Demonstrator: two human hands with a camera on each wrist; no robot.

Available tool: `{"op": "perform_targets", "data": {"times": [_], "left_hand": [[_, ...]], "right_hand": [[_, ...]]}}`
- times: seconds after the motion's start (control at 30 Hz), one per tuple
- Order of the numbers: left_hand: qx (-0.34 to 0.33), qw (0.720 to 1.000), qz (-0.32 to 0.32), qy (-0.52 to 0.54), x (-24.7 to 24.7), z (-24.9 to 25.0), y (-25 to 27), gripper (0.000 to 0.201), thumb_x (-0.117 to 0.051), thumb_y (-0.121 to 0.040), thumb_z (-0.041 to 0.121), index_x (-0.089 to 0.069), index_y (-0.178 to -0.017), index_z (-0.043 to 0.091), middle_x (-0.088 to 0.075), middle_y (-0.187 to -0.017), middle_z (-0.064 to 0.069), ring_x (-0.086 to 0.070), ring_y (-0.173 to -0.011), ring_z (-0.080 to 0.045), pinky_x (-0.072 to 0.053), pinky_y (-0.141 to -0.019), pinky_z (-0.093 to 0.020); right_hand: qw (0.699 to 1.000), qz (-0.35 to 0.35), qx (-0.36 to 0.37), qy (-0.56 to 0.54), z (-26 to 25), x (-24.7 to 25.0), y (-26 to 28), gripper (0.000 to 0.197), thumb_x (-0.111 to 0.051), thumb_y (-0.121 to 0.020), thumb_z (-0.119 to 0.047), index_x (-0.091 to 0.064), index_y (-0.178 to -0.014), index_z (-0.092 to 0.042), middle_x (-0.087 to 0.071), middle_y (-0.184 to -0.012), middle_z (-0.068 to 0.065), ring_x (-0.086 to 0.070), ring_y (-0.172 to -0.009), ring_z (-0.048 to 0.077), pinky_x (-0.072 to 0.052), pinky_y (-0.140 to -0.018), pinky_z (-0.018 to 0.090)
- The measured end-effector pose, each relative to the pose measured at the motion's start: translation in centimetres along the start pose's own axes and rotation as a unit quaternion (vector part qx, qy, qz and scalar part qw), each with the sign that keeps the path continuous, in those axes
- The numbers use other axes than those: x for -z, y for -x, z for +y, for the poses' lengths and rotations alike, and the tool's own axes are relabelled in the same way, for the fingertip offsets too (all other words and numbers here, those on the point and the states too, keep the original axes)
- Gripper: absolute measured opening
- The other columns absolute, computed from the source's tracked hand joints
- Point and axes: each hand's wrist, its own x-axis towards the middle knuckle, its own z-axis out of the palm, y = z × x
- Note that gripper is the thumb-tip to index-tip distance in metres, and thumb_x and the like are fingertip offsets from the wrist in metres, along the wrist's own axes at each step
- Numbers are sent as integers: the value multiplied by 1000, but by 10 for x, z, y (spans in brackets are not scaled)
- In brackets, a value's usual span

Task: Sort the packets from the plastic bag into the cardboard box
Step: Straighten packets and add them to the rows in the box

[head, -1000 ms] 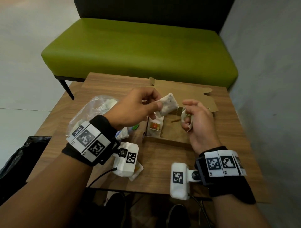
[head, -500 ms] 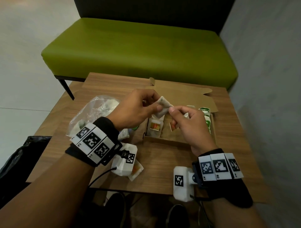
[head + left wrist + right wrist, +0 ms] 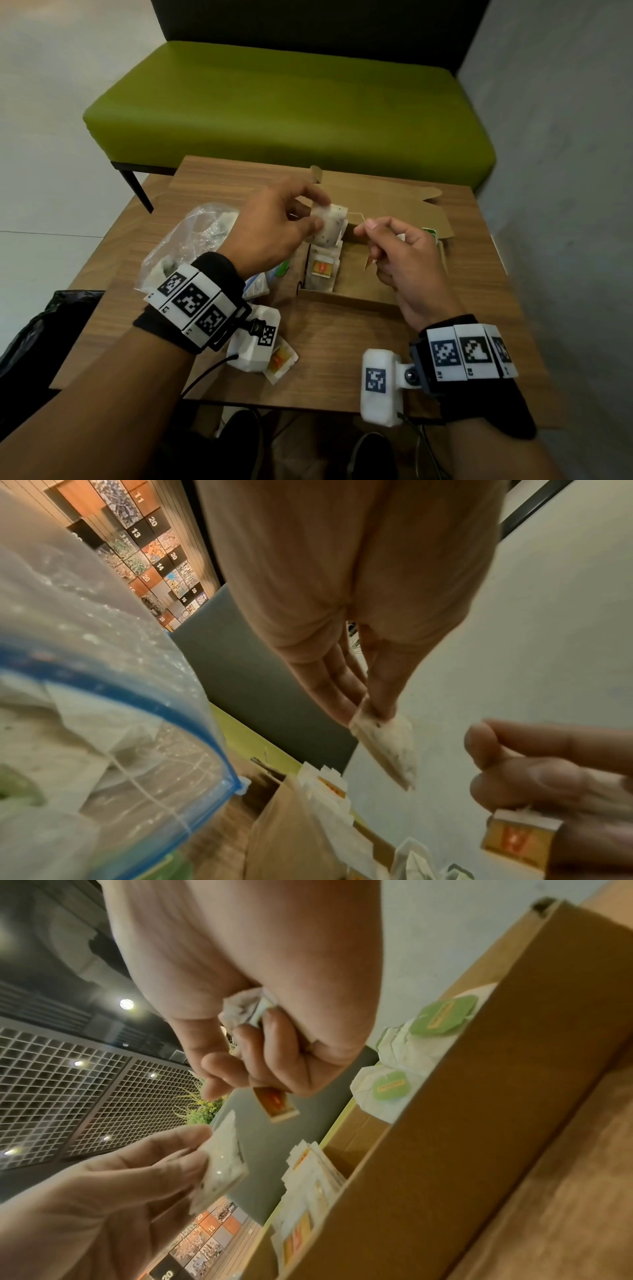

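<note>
Head view: wooden table (image 3: 342, 342) before a green bench (image 3: 291, 113).

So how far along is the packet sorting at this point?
Partly done. The cardboard box already holds orange-label packets on one side and green-label packets on the other. In hand: the left hand pinches a tea bag above the box, and the right hand pinches its string while holding an orange tag. Left: packets in the plastic bag and loose on the table.
</note>
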Motion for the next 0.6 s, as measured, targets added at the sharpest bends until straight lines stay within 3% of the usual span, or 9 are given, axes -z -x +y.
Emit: {"op": "perform_targets", "data": {"times": [0.1, 0.17, 0.23, 0.33, 0.47, 0.6], "left_hand": [[5, 1000, 11, 8, -1, -2, 0, 39, -74, -83, 3, -66, -113, 28, -66, -106, 8, -68, -82, -16, -61, -78, -35], [5, 1000, 14, 19, -1, -2, -1, 26, -74, -85, 7, -71, -104, 25, -68, -97, 4, -70, -84, -19, -60, -79, -38], [2, 999, 25, 39, -1, 0, -1, 11, -74, -86, 14, -73, -93, 23, -71, -92, 3, -70, -84, -18, -59, -82, -39], [-15, 995, 20, 97, -2, 5, 1, 7, -71, -88, 12, -72, -87, 19, -73, -93, 0, -71, -84, -19, -59, -84, -37], [-17, 983, -5, 183, -1, 10, 2, 6, -68, -89, 7, -68, -89, 14, -72, -104, -5, -71, -95, -16, -57, -85, -29], [-21, 994, -25, 102, 0, 6, 2, 8, -71, -89, 18, -68, -87, 25, -68, -81, 15, -59, -75, -13, -50, -70, -26]], "right_hand": [[1000, -9, 14, 18, 0, -2, 1, 16, -61, -98, -18, -72, -92, -9, -54, -60, -13, -41, -43, 0, -29, -42, 9], [999, 4, 27, 40, 3, -4, 0, 10, -66, -96, -20, -72, -96, -11, -56, -66, -13, -48, -51, -3, -37, -49, 9], [996, 15, 41, 73, 6, -7, -2, 10, -71, -92, -25, -71, -100, -19, -60, -77, -15, -54, -69, -3, -42, -64, 14], [990, 4, 50, 132, 12, -10, -4, 15, -73, -91, -30, -69, -105, -28, -60, -81, -22, -57, -84, -1, -43, -76, 20], [981, -4, 90, 175, 15, -13, -7, 6, -72, -92, -26, -75, -96, -23, -57, -63, -27, -54, -70, -2, -43, -71, 23], [970, 30, 132, 202, 14, -10, -8, 8, -74, -90, -25, -71, -91, -32, -54, -58, -30, -51, -62, -3, -40, -61, 16]]}}
